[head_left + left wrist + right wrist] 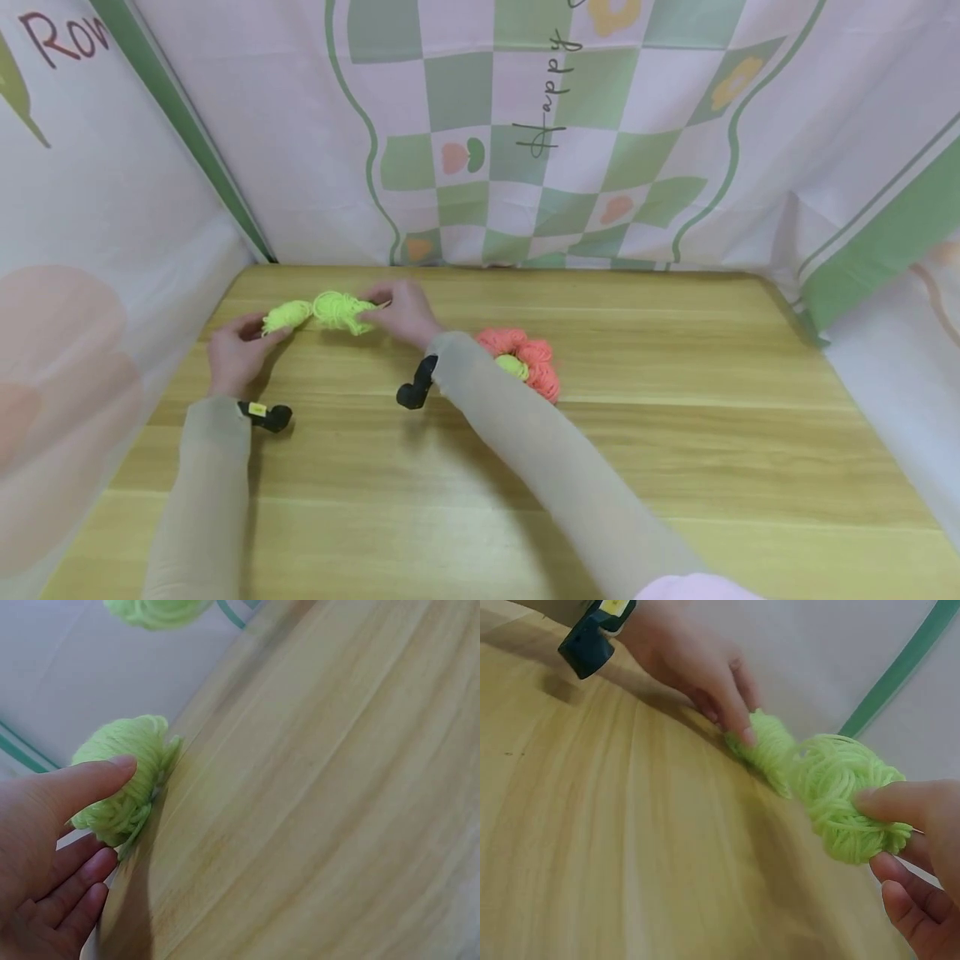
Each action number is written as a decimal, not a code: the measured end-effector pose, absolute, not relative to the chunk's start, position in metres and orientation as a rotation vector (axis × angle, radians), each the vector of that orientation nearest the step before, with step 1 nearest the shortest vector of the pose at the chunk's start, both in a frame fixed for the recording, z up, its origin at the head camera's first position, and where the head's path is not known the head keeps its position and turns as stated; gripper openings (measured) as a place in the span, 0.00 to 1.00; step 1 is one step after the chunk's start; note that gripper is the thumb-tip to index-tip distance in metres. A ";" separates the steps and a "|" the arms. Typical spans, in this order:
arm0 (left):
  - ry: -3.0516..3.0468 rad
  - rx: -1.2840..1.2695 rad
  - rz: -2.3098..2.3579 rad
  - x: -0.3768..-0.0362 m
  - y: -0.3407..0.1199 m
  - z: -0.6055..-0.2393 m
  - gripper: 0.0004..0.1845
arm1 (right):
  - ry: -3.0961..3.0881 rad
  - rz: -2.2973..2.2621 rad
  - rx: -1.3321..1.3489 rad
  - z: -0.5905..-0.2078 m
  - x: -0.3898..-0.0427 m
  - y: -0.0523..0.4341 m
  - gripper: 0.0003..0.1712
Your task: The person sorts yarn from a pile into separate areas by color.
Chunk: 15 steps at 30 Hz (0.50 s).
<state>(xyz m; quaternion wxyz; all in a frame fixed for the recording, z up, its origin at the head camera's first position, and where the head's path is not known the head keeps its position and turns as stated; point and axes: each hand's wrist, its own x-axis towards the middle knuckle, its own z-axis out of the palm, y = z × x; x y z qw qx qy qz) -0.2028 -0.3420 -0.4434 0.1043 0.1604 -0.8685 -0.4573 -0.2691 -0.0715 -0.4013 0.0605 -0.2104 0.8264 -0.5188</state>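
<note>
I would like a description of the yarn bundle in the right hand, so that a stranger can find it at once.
Start at the wooden table and look toward its far left corner. There, the person's right hand pinches one yellow-green yarn bundle. It looks bigger and looser than the other yellow-green bundle in the left hand, and its colour differs from the coral bundles.
</note>
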 end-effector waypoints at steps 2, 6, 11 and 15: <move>-2.561 0.474 -1.351 -0.203 -0.342 -0.443 0.37 | 2.501 -1.557 -0.618 -0.406 -0.268 -0.073 0.15; -2.559 0.484 -1.354 -0.204 -0.342 -0.444 0.37 | 2.486 -1.538 -0.578 -0.413 -0.265 -0.078 0.15; -2.562 0.488 -1.351 -0.204 -0.342 -0.444 0.37 | 2.503 -1.499 -0.527 -0.418 -0.261 -0.080 0.16; -2.565 0.483 -1.342 -0.204 -0.342 -0.444 0.36 | 2.526 -1.459 -0.530 -0.420 -0.259 -0.081 0.16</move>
